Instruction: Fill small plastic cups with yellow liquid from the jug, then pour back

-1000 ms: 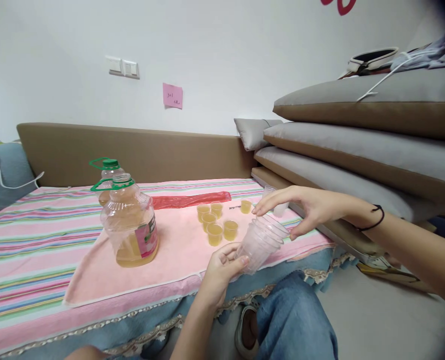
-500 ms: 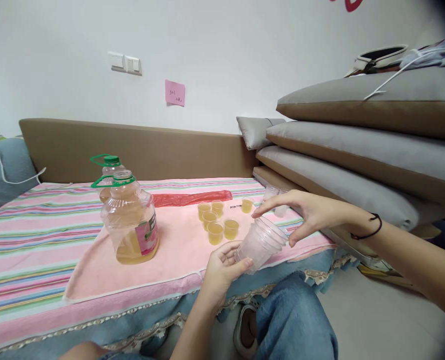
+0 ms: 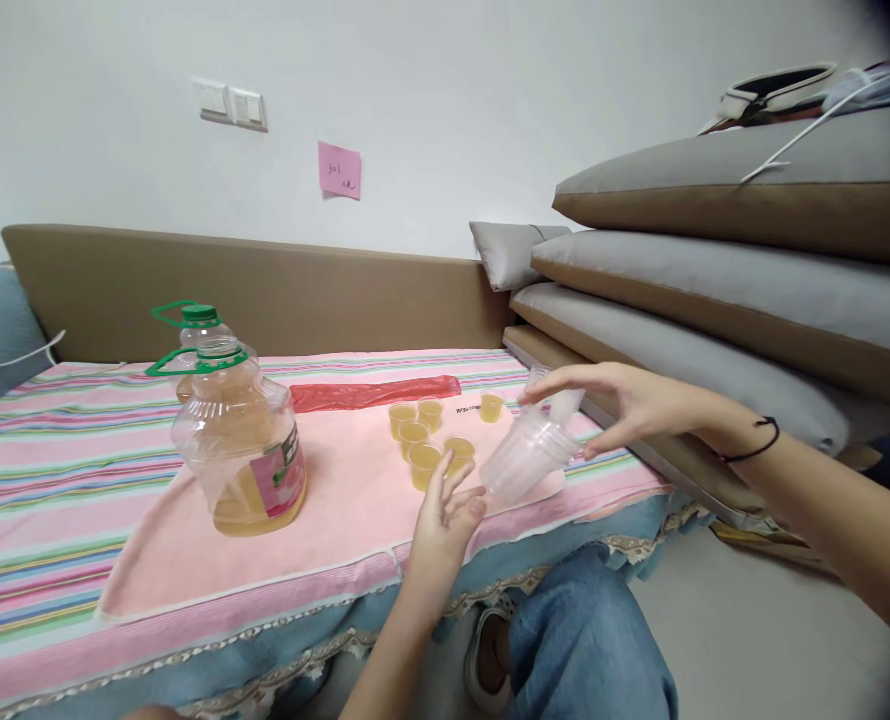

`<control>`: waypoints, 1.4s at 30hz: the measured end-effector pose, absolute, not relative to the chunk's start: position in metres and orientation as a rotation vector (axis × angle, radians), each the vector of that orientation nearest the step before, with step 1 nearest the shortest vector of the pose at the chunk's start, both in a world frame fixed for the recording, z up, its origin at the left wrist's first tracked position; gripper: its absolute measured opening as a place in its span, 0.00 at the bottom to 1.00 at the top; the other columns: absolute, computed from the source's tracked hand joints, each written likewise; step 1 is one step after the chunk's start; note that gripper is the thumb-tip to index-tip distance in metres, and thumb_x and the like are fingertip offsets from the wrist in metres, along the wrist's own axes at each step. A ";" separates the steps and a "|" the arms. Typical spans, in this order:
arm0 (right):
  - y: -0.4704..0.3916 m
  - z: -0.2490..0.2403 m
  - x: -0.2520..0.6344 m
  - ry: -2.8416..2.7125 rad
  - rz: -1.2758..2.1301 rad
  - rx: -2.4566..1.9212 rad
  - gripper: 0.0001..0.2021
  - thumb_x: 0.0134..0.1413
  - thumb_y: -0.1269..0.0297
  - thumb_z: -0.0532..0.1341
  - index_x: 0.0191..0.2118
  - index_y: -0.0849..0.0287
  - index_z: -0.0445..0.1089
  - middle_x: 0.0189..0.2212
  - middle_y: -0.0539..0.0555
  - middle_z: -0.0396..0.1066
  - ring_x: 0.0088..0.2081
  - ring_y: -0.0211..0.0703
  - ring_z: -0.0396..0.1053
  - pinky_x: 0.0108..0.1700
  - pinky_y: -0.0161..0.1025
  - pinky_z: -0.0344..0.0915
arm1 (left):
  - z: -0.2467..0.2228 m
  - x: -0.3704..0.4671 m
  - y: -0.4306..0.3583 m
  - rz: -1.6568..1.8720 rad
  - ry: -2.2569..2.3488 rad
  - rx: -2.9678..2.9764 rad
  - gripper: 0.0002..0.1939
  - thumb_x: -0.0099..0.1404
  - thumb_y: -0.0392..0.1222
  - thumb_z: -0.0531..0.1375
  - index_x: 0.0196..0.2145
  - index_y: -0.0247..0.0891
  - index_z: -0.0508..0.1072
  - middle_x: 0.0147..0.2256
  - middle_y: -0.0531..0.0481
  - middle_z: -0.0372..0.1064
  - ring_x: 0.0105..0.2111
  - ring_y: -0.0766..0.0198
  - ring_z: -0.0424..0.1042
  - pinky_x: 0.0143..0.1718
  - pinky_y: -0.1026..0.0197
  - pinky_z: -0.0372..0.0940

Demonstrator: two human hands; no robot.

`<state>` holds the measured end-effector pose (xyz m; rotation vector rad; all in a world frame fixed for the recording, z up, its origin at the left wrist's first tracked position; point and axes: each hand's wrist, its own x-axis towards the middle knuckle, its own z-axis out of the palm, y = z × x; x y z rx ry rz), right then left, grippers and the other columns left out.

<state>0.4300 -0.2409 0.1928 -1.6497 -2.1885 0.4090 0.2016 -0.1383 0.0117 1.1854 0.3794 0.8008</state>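
Observation:
A tilted stack of clear plastic cups [image 3: 524, 460] hangs over the pink cloth's front part. My right hand [image 3: 632, 405] spans the rim of the stack between thumb and fingers and holds it. My left hand [image 3: 445, 520] has its fingers apart, just left of the stack, with nothing in it. Beyond my left fingertips stand several small cups of yellow liquid [image 3: 413, 437], one partly covered by the fingers. Another filled cup [image 3: 491, 407] stands alone farther back. More clear cups [image 3: 565, 402] are behind my right hand, partly hidden.
On the left stands an uncapped juice jug [image 3: 239, 450] with a little yellow liquid, and a green-capped jug [image 3: 200, 318] behind it. A red plastic bag [image 3: 374, 393] lies across the striped cover [image 3: 47, 480]. Grey cushions [image 3: 715, 285] are piled on the right.
My left hand has let go of the cup stack and opened. The stack is now in my right hand alone, slightly higher. The view has shifted a little.

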 end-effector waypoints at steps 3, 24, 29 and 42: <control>-0.229 0.189 0.473 -2.102 0.255 -1.787 0.35 0.44 0.52 0.70 0.60 0.52 0.67 0.59 0.56 0.68 0.60 0.56 0.63 0.61 0.52 0.60 | 0.014 0.194 -0.120 0.933 0.430 1.301 0.37 0.57 0.57 0.65 0.59 0.40 0.59 0.58 0.33 0.65 0.46 0.56 0.74 0.46 0.54 0.70; -0.113 0.049 0.640 -2.053 -0.034 -2.332 0.40 0.33 0.77 0.58 0.60 0.49 0.62 0.58 0.56 0.67 0.70 0.59 0.41 0.65 0.71 0.24 | -0.042 0.136 0.001 1.031 1.068 1.412 0.31 0.51 0.62 0.67 0.46 0.39 0.72 0.49 0.44 0.73 0.41 0.58 0.74 0.40 0.63 0.71; -0.113 0.047 0.643 -2.120 -0.045 -2.388 0.42 0.32 0.82 0.56 0.60 0.49 0.62 0.59 0.56 0.67 0.70 0.57 0.41 0.65 0.70 0.26 | -0.056 0.135 0.004 1.009 1.080 1.375 0.32 0.51 0.63 0.66 0.48 0.40 0.72 0.51 0.45 0.72 0.45 0.58 0.72 0.41 0.65 0.70; -0.120 0.045 0.620 -1.465 0.010 -1.950 0.23 0.38 0.75 0.64 0.46 0.54 0.75 0.55 0.58 0.72 0.65 0.59 0.56 0.68 0.57 0.44 | -0.057 0.137 0.003 0.924 1.031 1.143 0.35 0.48 0.64 0.68 0.48 0.39 0.72 0.50 0.45 0.73 0.47 0.55 0.73 0.40 0.65 0.72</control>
